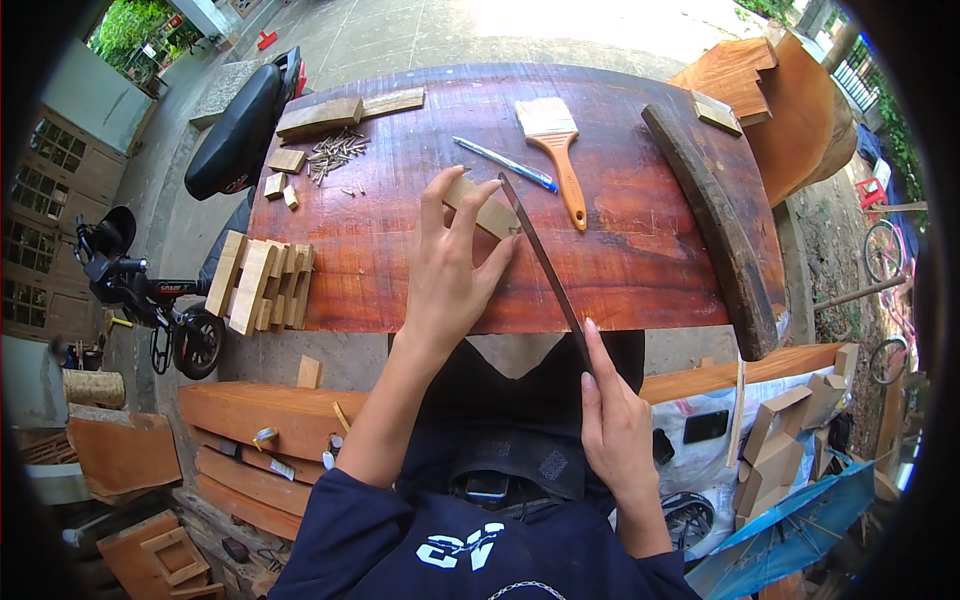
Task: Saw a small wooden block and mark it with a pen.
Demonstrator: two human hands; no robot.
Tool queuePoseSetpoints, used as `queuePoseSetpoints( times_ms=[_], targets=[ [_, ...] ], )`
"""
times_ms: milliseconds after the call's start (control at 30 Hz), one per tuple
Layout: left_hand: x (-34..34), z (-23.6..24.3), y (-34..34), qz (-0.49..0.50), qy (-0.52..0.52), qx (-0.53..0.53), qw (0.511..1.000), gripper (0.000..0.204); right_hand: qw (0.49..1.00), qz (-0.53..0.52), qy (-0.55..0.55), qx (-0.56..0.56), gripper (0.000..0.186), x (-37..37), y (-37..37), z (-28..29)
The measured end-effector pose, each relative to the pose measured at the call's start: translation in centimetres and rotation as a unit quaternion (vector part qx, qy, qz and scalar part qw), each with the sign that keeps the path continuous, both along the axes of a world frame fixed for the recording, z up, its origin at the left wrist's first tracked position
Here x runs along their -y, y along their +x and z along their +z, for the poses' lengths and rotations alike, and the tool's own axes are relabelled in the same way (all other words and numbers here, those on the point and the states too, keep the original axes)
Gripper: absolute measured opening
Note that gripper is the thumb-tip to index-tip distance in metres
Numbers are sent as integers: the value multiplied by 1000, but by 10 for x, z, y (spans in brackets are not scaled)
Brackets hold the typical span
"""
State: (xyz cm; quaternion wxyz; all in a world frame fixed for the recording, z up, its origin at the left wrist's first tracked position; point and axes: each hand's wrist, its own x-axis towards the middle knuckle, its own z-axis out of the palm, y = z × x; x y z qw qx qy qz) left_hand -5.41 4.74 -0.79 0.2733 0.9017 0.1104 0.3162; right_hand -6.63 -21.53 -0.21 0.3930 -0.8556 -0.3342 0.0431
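Holding pale wood block (496,214), long slim dark strip (546,262)

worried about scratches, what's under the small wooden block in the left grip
Reddish-brown tabletop shows around the small wooden block. What lies directly beneath is hidden: the block itself and the left grip cover it.

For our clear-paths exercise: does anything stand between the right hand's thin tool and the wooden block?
Nothing visible blocks the thin tool, held in the right hand, from the wooden block; the left hand, gripping the block, has fingertips near both.
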Motion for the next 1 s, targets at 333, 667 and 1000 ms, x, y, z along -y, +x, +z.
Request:
queuePoseSetpoints(
  times_ms=[333,667,1000],
  targets=[
    [-6,-6,3,-25,-5,-8,1000,51,999,13,-27,34,75,-6,4,4],
    [-4,-3,2,-22,-37,-9,999,43,998,16,-47,26,76,-10,5,6],
    [-6,-3,3,-33,-50,-12,998,45,1000,18,-12,20,75,-23,14,1]
  ],
)
